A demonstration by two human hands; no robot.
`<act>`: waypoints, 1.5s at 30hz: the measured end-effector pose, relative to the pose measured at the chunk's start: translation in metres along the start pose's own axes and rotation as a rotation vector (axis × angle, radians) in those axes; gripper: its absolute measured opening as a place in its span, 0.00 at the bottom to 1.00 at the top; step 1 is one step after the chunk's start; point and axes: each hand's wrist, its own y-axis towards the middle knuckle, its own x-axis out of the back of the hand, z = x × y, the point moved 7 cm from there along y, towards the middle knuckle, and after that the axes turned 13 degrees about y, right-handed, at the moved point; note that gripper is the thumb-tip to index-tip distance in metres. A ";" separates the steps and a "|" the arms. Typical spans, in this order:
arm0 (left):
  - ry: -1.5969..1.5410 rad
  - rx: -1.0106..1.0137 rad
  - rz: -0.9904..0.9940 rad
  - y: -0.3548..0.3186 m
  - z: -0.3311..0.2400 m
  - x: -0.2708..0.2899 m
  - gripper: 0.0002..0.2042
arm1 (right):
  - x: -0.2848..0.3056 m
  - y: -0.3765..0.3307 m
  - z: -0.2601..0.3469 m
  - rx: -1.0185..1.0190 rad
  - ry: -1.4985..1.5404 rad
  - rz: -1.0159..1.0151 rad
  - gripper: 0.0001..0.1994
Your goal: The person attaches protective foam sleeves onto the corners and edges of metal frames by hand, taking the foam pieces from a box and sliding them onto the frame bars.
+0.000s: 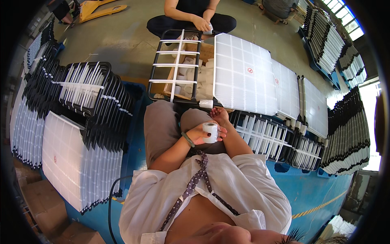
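White shirt [150, 191] and held roll [210, 134] sit above seemingly painted floor [325, 193].

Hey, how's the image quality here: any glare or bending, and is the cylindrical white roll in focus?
Head view: the bright paned window at upper right and the white patch at the right edge look blown out; fisheye distortion bends the stacked black-and-white frames near the rim; darkness fills the corners; the cylindrical white roll in the left hand looks fairly sharp.

A white shirt [154, 191] spans six o'clock, its dark dotted tie [190, 186] knotted; brownish trousers [160, 126] toward eleven; a greenish bangle [188, 140] rings the wrist of the left hand [197, 133].
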 end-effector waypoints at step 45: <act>0.098 -0.005 0.067 0.000 -0.003 -0.008 0.29 | 0.006 0.010 0.001 0.005 0.021 -0.015 0.07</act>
